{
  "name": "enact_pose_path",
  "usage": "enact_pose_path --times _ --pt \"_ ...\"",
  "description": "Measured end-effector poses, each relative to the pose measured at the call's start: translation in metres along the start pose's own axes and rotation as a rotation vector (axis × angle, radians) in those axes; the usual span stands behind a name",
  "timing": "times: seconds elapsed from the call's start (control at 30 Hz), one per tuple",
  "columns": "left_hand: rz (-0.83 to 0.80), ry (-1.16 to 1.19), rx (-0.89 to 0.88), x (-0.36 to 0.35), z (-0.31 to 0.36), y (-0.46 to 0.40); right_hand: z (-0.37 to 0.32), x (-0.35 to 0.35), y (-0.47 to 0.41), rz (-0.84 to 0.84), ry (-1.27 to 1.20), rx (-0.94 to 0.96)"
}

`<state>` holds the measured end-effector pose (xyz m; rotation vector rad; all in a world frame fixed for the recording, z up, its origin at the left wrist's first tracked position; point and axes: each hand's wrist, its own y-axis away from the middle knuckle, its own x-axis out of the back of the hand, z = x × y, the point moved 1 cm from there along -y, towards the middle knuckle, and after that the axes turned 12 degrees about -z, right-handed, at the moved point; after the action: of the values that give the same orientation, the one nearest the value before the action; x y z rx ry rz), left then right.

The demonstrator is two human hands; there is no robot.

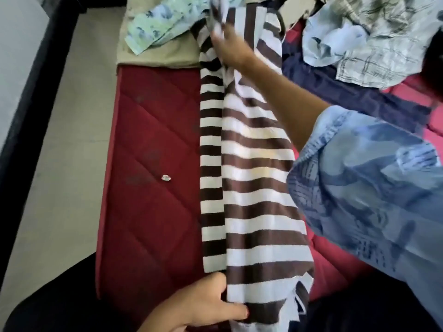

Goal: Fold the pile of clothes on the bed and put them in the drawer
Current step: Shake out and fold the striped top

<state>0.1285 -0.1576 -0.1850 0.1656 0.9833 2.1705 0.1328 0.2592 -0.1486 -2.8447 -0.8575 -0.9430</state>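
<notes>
While the red quilted mattress [153, 144] filled the middle of the view, a brown-and-white striped garment [251, 164] lay stretched along it from 12 to 6 o'clock, folded into a long narrow band.

At 1 to 2 o'clock a loose pile of clothes [369, 37] crowded the far end, a pale checked shirt heaped over a dark navy piece [354, 92] that touched the striped band's right edge. At 11 o'clock a light blue printed cloth [163, 22] rested on a folded beige piece [167, 52] just beside the band. The right hand [230, 44], blurred, pressed on the band's far end with fingers spread, its grip unclear. The left hand [203, 305] pinched the near end between thumb and curled fingers. A small pale scrap [166, 178] sat alone at 9 o'clock.
</notes>
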Motion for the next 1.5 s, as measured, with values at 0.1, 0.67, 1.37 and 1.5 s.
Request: enact_pose_path --times 0.1,0.67,1.37,1.5 --pt "0.065 0.038 0.019 -0.001 -0.019 -0.007 0.026 -0.052 0.01 -0.269 0.414 -0.146" --pt "0.27 0.009 0.03 -0.005 -0.046 0.008 0.109 -0.063 0.336 -0.318 0.489 0.064" --pt "0.805 -0.346 0.265 -0.02 -0.031 0.004 0.075 -0.086 0.452 -0.311 0.627 -0.223" --pt "0.888 -0.244 0.082 -0.03 -0.022 0.013 0.071 -0.071 0.452 -0.377 0.533 -0.144"
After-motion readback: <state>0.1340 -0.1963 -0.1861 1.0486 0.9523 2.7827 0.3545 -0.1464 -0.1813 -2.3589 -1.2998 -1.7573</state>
